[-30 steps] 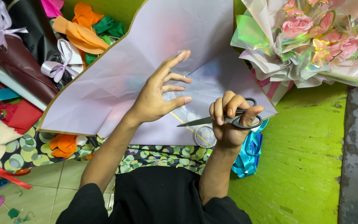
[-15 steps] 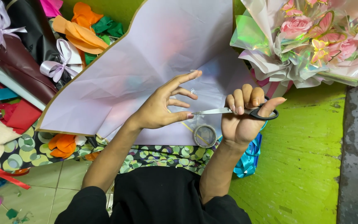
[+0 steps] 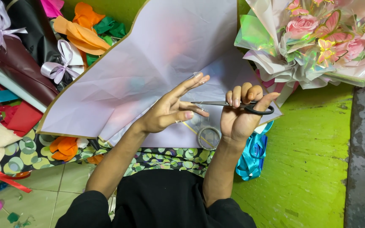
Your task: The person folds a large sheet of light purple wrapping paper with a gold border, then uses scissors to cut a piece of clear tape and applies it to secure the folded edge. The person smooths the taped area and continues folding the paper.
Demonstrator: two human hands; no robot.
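A large lilac sheet of wrapping paper (image 3: pixel 157 63) lies spread over the person's lap and the floor ahead. Above its near edge the left hand (image 3: pixel 170 112) hovers with fingers spread, and just to its right the right hand (image 3: pixel 239 116) has its grip closed on black-handled scissors (image 3: pixel 233 104), whose blades point left toward the left hand. Below and between the hands, a clear roll of tape (image 3: pixel 208 137) rests on the sheet. To the far right, beyond the sheet, lies a wrapped bouquet of pink paper roses (image 3: pixel 317 38). To the left is a heap of ribbons and folded paper scraps (image 3: pixel 34 63). A bundle of turquoise ribbon (image 3: pixel 252 158) sits under the right wrist.
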